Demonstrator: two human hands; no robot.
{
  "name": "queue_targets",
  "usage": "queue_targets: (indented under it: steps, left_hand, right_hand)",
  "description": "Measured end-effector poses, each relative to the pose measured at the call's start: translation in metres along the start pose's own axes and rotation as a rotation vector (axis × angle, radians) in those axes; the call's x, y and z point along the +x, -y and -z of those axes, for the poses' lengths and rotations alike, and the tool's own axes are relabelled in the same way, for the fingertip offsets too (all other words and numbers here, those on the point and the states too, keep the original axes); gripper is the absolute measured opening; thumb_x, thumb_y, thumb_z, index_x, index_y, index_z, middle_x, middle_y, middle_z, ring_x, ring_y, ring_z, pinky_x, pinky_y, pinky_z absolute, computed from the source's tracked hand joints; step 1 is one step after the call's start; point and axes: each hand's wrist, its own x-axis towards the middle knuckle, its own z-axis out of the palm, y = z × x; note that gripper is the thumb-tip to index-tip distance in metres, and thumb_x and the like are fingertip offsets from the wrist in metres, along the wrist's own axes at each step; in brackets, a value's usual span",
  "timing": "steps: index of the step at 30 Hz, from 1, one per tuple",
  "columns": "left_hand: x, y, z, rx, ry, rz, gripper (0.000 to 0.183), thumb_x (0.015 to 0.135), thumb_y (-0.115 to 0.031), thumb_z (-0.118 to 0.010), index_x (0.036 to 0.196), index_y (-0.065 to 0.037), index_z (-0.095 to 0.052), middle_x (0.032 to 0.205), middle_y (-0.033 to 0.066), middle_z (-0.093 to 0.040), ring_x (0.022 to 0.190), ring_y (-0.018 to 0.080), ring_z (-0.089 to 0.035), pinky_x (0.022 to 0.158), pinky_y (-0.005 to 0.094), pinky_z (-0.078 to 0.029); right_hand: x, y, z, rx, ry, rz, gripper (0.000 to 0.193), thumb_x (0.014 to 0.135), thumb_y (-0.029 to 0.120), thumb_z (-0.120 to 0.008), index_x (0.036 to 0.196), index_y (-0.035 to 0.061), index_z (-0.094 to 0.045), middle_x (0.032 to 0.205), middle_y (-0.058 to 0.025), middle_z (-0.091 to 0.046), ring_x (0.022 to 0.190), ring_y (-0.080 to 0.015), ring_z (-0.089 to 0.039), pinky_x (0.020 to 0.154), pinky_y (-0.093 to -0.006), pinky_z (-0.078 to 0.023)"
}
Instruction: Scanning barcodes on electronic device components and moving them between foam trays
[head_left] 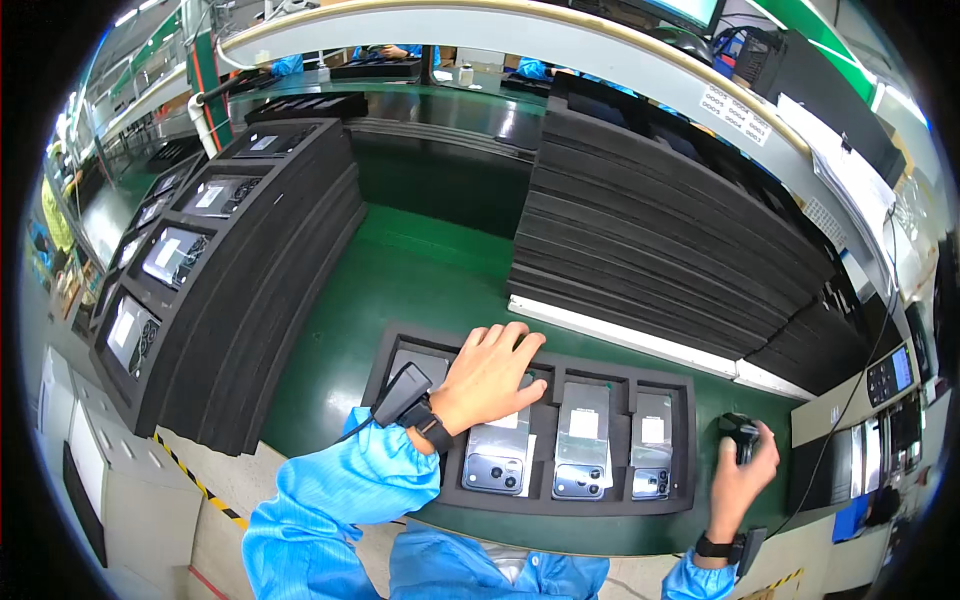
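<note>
A black foam tray [535, 510] lies on the green bench in front of me, with smartphones in its compartments. My left hand [492, 375] is stretched over the tray with fingers spread, partly covering the smartphone [495, 455] second from the left. Whether its fingertips touch anything is hard to see. To its right lie a smartphone [582, 440] and, in the end compartment, another smartphone [652, 440], both with white labels. A leftmost smartphone is mostly hidden by my wrist. Right of the tray, my right hand [745, 475] is closed around a black handheld scanner [738, 428].
A tall stack of black foam trays [640, 240] stands behind the tray, along a white rail [630, 338]. At the left, more stacked trays [300, 230] hold labelled devices on top. A pale machine with a small screen [890, 375] sits at the right. A shelf [560, 35] crosses above.
</note>
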Motion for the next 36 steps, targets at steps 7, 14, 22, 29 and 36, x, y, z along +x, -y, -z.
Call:
queue_targets:
  steps: [7, 14, 22, 29, 36]
  left_hand:
    - [-0.029, -0.067, 0.091, -0.902, -0.304, -0.284, 0.017, 0.085, -0.013, -0.073, 0.097, 0.0, -0.069, 0.103, 0.0158, -0.068, 0.093, 0.0326, -0.068, 0.08, 0.0436, -0.053]
    - [-0.09, -0.209, 0.115, -2.419, -0.52, -0.703, 0.033, 0.093, -0.026, -0.071, 0.108, 0.003, -0.068, 0.106, 0.0168, -0.064, 0.088, 0.0265, -0.065, 0.075, 0.0358, -0.053]
    - [-0.117, -0.229, 0.125, -2.755, -0.513, -0.696, 0.029, 0.084, -0.023, -0.081, 0.096, 0.0, -0.07, 0.097, 0.0096, -0.057, 0.076, 0.0191, -0.058, 0.064, 0.029, -0.047]
    - [-0.102, -0.221, 0.118, -2.709, -0.545, -1.02, 0.029, 0.082, -0.026, -0.083, 0.092, -0.002, -0.07, 0.095, 0.0084, -0.057, 0.076, 0.0177, -0.056, 0.064, 0.0269, -0.045]
    - [-0.111, -0.137, 0.092, -2.04, -0.31, -0.618, 0.032, 0.093, -0.034, -0.064, 0.09, -0.002, -0.065, 0.09, 0.0116, -0.06, 0.084, 0.0267, -0.058, 0.077, 0.0385, -0.046]
  right_hand:
    - [0.015, -0.093, -0.003, -0.015, 0.389, -0.235, 0.054, 0.077, 0.014, -0.076, 0.127, -0.0011, -0.062, 0.1, -0.0203, -0.071, 0.085, -0.0341, -0.069, 0.083, -0.0413, -0.053]
    - [0.009, 0.063, 0.004, 1.402, 0.916, -0.845, 0.055, 0.098, 0.029, -0.064, 0.145, 0.0041, -0.051, 0.085, -0.0017, -0.058, 0.06, -0.0096, -0.052, 0.052, -0.0229, -0.043]
    - [-0.086, 0.247, -0.039, 1.392, 1.593, -0.762, 0.041, 0.099, 0.023, -0.065, 0.133, 0.0035, -0.053, 0.082, -0.0079, -0.064, 0.056, -0.0136, -0.056, 0.05, -0.0278, -0.046]
    - [-0.113, 0.277, -0.028, 1.268, 1.594, -0.676, 0.025, 0.097, 0.024, -0.064, 0.112, 0.0068, -0.053, 0.077, -0.0076, -0.06, 0.054, -0.0148, -0.057, 0.047, -0.0278, -0.047]
    - [-0.081, 0.228, 0.0, 1.248, 1.646, -0.544, 0.05, 0.098, 0.017, -0.064, 0.137, -0.0026, -0.04, 0.099, -0.0192, -0.071, 0.058, -0.0143, -0.059, 0.053, -0.0265, -0.048]
